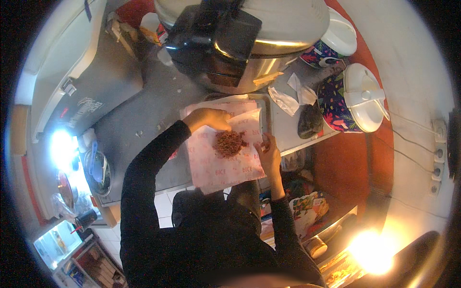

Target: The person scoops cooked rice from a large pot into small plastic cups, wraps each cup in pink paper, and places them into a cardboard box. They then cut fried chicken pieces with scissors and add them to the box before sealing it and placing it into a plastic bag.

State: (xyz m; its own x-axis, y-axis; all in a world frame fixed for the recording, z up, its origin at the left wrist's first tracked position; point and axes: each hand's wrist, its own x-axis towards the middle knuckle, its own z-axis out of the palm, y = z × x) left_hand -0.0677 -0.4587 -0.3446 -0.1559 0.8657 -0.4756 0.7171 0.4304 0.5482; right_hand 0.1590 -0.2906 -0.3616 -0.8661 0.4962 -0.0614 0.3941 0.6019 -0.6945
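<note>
Grey counter [153,103] stretches leftward; right hand [271,156] pinches edge of paper [211,168].

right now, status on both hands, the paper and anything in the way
Left hand over far part of pink-printed paper, right hand at its right edge. Brown shredded heap mid-paper. Large metal vessel beyond, not over the heap.

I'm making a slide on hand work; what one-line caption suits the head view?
Left hand and right hand at the edges of printed paper bearing a brown, crumbly heap.
</note>
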